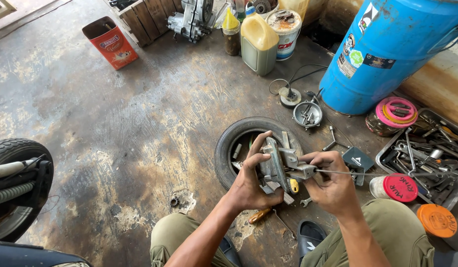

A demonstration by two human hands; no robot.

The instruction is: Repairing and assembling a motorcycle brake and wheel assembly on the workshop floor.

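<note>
Two bare hands grip a grey metal part [280, 170] at lower centre of the frame, just above a small tyre [229, 143] lying flat on the stained concrete floor [115, 123]. The left hand [251, 180] is clenched around the part's curved side, while the right hand [333, 185] pinches its end, where a thin cable [377, 173] runs off toward a tray of tools [426, 158] beside a blue drum [387, 49] at upper right.

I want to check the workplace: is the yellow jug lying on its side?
No, the yellow jug stands upright on the floor, beside the white can.
</note>
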